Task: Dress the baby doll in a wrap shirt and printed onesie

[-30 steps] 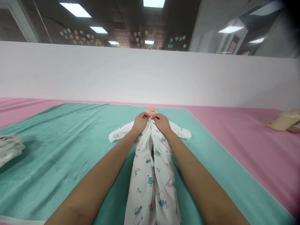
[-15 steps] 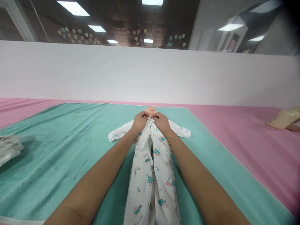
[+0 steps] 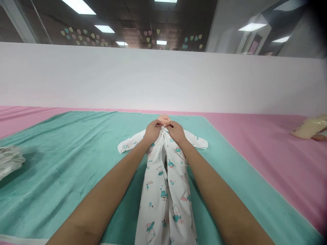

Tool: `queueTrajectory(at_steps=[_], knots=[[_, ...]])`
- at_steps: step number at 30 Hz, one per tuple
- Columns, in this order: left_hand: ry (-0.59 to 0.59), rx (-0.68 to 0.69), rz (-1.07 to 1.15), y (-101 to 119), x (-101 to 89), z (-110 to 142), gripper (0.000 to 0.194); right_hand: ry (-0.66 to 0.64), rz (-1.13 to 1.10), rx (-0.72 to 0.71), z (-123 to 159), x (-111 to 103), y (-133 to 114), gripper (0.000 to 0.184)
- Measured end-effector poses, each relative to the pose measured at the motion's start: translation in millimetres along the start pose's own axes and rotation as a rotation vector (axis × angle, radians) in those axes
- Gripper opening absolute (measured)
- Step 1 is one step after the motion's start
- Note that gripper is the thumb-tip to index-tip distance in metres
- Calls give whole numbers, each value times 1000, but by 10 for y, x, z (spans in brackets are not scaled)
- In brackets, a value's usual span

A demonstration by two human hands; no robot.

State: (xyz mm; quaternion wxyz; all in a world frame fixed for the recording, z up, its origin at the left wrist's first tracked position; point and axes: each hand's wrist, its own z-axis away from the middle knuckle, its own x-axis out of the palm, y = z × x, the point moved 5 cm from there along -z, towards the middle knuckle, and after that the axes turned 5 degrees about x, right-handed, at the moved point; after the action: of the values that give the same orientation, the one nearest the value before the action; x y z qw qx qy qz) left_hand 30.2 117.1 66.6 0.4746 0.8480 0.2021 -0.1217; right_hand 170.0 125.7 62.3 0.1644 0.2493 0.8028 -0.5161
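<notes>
A baby doll [image 3: 164, 118] lies on its back, dressed in a white baby romper [image 3: 155, 194] with teal and pink animal prints. The sleeves stretch out to both sides and the legs run down toward me. Down the front, the romper gapes below the chest. At the neckline my left hand [image 3: 153, 132] pinches the left edge of the collar. My right hand [image 3: 175, 132] pinches the other edge, close beside it. Both sets of fingertips nearly meet under the doll's chin; the fastening between them is too small to make out.
A teal sheet [image 3: 76, 163] lies under the doll, over a pink cover [image 3: 276, 149]. Crumpled white cloth or plastic [image 3: 10, 160] sits at the left edge. A beige object [image 3: 309, 127], partly cut off, lies at the right. Behind stands a low white wall [image 3: 163, 81].
Almost nothing differs. Both hands stay at the collar with the same pinch; the view has shifted very slightly.
</notes>
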Motion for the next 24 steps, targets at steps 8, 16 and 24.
queueTrajectory(at_steps=[8, 16, 24], knots=[[0, 35, -55, -7, -3, -14, 25, 42, 59, 30, -19, -14, 56, 20], [-18, 37, -3, 53, -3, 6, 25, 28, 94, -58, 5, -15, -16, 18], [-116, 109, 9, 107, 24, 3, 32, 36, 230, -163, 155, -63, -237, 24]])
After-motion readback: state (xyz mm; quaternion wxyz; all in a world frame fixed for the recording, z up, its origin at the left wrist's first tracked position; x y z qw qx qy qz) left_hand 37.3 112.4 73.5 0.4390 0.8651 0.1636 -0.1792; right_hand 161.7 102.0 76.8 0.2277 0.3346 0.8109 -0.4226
